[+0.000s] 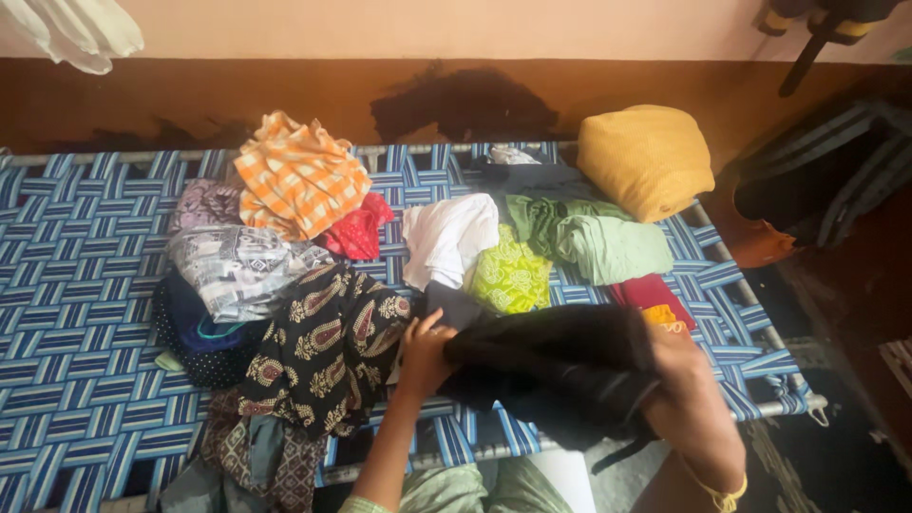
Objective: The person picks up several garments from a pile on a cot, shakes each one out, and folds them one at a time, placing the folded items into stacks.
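One woven cot point(76, 313), one yellow bundle point(646, 160), two hands.

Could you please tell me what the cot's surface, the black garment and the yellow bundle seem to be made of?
Cot: flat blue-and-white woven straps, likely synthetic, on a metal frame.
Black garment: soft matte cloth, folding limply in both hands.
Yellow bundle: matte textured fabric, perhaps cotton.

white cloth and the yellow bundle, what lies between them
In the head view, a folded green cloth lies between the white cloth and the yellow bundle, with a dark garment just behind it. No bare webbing shows along that stretch.
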